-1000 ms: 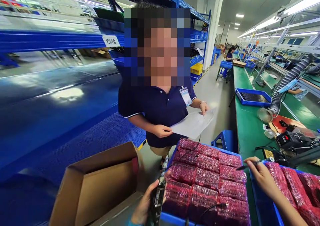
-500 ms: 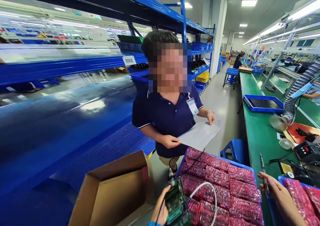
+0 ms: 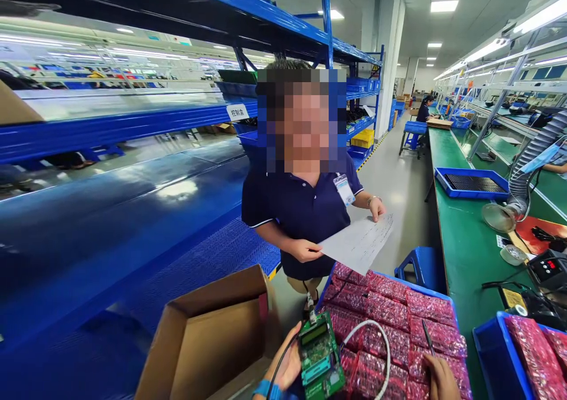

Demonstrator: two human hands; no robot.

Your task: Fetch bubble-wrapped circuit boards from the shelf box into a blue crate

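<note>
Long blue shelving (image 3: 133, 119) lines the left of a factory aisle, and a green workbench (image 3: 469, 240) runs along the right, with a black-lined blue tray (image 3: 472, 182) on it. Across from the camera stands a person in a navy polo shirt (image 3: 292, 223), holding a sheet of paper (image 3: 361, 240) in both hands.

At the bottom of the view, the left hand (image 3: 286, 364) is closed around the edge of a green circuit board (image 3: 319, 355), which it holds upright above a blue crate (image 3: 425, 290). A white cable (image 3: 376, 329) loops from the board over the crate's red-wrapped packs (image 3: 390, 323). The right hand (image 3: 438, 381), cut off by the frame, is curled around a thin pointed tool (image 3: 427, 336) above the same packs. A cardboard box (image 3: 212, 344) sits just left of the crate, and 1 more blue crate (image 3: 496, 353) sits to the right.
</note>
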